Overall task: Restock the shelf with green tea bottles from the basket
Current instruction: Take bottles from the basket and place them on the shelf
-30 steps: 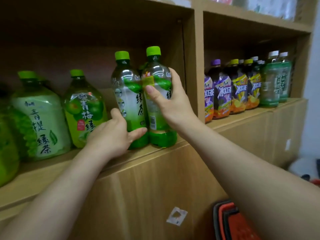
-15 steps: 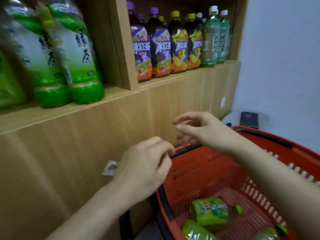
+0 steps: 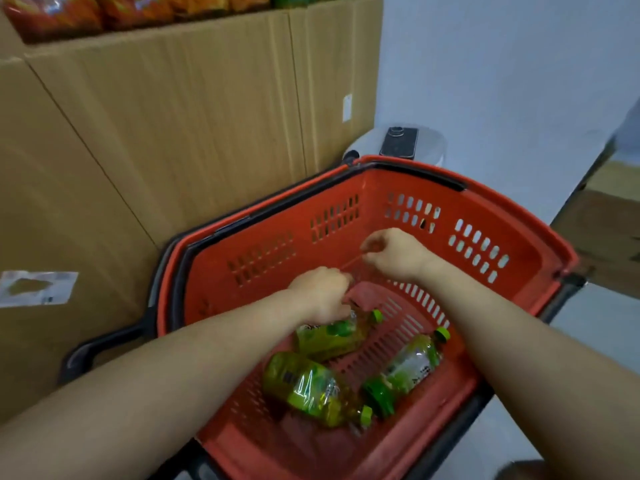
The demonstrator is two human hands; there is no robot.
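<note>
Head view: both bare forearms reach down from the lower edge into a red basket point(image 3: 540, 258) on the floor.
Nearest bottle: a green tea bottle point(image 3: 311, 389) lies on its side on the slotted basket floor, green cap toward the lower right, yellow-green label creased and shiny.
Bottle on the right: a second bottle point(image 3: 408, 368) lies tilted, its green base touching or just beside the nearest bottle's cap end, its cap pointing up and right toward the basket wall.
Bottle under the hand: a third bottle point(image 3: 332, 336) lies on its side a little further in, cap to the right, its upper shoulder covered by fingers.
Left hand point(image 3: 322, 294): curled down over the third bottle with the fingers at its upper side; contact looks likely, but whether the grasp is closed cannot be told from here.
Right hand point(image 3: 394, 254): raised above the basket floor and apart from every bottle, fingers loosely bent and holding nothing.
Basket: red plastic with slotted walls and a dark rim; a dark handle sticks out on the left.
Shelf unit point(image 3: 173, 109): wood-grain panels stand just behind and left of the basket, a torn sticker point(image 3: 34, 287) on the left panel.
Far corner: a dark phone-like object point(image 3: 398, 142) rests on a white rounded thing beside the wall, beyond the basket.
Top edge: blurred orange and red packages point(image 3: 104, 8) sit on the shelf.
</note>
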